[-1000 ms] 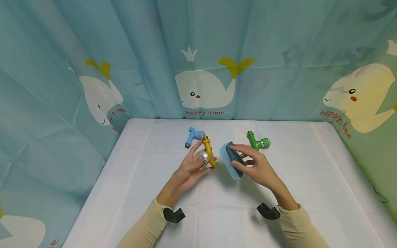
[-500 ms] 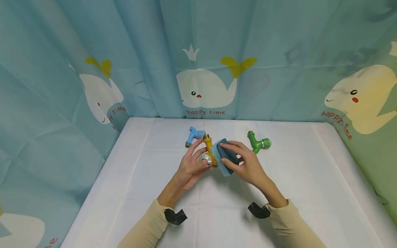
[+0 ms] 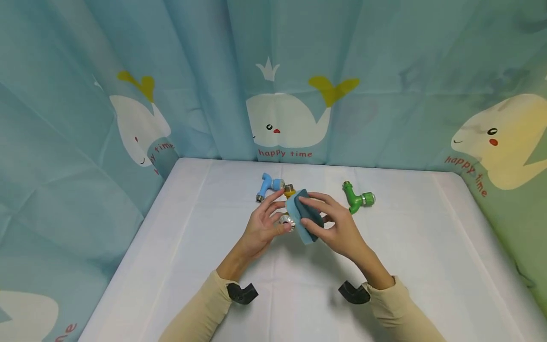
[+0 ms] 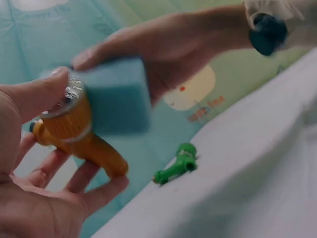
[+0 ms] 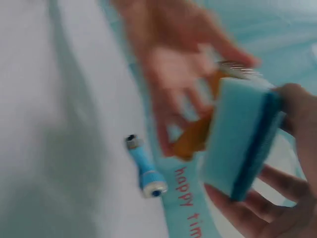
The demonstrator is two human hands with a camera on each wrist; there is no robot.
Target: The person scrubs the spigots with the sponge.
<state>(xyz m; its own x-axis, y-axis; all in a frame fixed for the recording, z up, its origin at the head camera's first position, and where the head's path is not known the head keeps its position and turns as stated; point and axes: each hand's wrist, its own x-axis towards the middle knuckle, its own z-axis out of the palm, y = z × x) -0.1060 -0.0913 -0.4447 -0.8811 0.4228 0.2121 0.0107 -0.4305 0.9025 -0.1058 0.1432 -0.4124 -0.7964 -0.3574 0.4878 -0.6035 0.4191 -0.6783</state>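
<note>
In the left wrist view my left hand (image 4: 44, 198) holds a yellow faucet (image 4: 106, 156), thumb on its silver-capped knob and fingers under its body. My right hand (image 3: 342, 228) grips a two-layer blue sponge (image 3: 311, 214), dark on one side and light on the other. The sponge's light face lies against the yellow faucet, hiding most of it in the head view; the threaded end and the knob show past it. In the right wrist view the sponge (image 5: 242, 134) covers part of the faucet, and the left hand (image 5: 173, 64) is behind.
A light-blue faucet (image 3: 269, 186) lies on the white-covered table (image 3: 205, 228), just beyond the left hand. Farther right lies a green faucet (image 3: 357, 197). A blue curtain (image 3: 205, 95) with whale prints stands along the table's back and sides.
My right hand has moved left, bringing the sponge from apart to against the yellow faucet and over its body. My left hand keeps its hold, nearly in place.
</note>
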